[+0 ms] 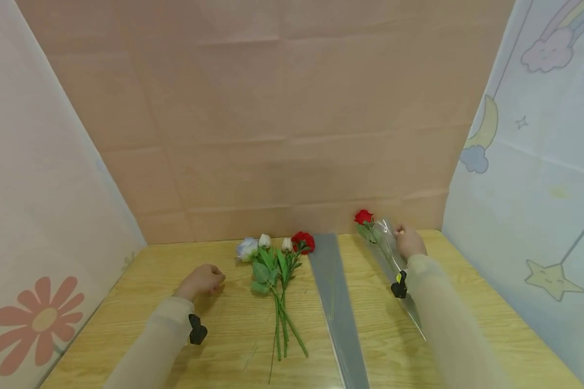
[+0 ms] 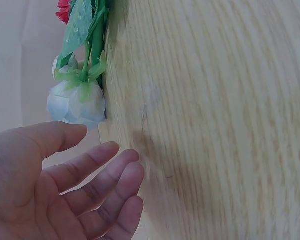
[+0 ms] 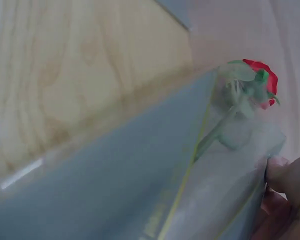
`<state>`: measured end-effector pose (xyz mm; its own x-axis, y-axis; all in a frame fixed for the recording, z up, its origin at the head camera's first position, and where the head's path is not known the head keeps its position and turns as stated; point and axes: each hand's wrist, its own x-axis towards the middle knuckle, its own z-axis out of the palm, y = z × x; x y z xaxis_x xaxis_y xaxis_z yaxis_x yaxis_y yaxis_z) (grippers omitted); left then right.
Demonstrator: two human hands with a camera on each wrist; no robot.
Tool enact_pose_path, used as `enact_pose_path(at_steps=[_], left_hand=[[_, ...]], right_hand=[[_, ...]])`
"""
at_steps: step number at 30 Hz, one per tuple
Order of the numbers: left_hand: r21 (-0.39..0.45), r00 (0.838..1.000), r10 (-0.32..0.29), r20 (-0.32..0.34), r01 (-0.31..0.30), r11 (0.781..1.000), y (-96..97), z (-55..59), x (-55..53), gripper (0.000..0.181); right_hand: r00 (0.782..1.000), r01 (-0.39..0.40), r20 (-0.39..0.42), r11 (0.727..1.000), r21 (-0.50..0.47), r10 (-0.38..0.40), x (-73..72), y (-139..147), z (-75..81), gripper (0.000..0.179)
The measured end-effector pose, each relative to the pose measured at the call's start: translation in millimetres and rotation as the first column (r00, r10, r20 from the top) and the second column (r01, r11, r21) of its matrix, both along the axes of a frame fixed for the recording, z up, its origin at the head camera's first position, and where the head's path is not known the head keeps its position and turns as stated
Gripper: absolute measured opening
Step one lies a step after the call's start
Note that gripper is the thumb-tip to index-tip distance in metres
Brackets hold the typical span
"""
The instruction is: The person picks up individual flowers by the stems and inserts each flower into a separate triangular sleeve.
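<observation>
My right hand pinches the edge of a clear and grey flower sleeve at the table's far right. Inside the sleeve is a red rose, its bloom sticking out at the top; in the right wrist view the thumb presses on the sleeve's edge. My left hand hovers above the table on the left with loosely bent fingers and holds nothing. Nearest to it lies a bunch of artificial flowers: a pale blue-white flower, white tulips and a red carnation, their green stems crossing.
Between the bunch and the right hand, a flat grey sleeve lies lengthwise on the wooden table. A brown paper-like backdrop stands behind the table. Printed cloth walls rise on both sides.
</observation>
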<state>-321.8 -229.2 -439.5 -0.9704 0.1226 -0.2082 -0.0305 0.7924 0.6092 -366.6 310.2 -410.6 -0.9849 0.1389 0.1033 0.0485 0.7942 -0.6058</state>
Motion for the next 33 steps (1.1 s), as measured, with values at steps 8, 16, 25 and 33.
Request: enact_pose_path(at_steps=[8,16,25,33], left_hand=[[-0.016,1.000,0.011,-0.011,-0.011,1.000,1.2,1.5,2.5,0.032],[0.005,1.000,0.020,-0.004,-0.020,1.000,1.0,0.1,3.4,0.030],[0.009,1.000,0.017,-0.006,-0.017,1.000,2.0,0.9,2.7,0.031],[-0.010,1.000,0.003,-0.023,-0.004,1.000,2.3,6.1,5.8,0.033]], right_hand=[[0.997,0.057,0.056,0.998,-0.014,-0.056,2.8,10,-26.7,0.021],[0.994,0.082,0.077,0.996,-0.043,-0.079,0.0,14,-32.3,0.032],[0.989,0.139,0.072,0.985,-0.101,-0.133,-10.2,17,-30.8,0.047],[1.000,-0.022,-0.023,0.998,-0.059,0.021,-4.5,-34,1.8,0.053]])
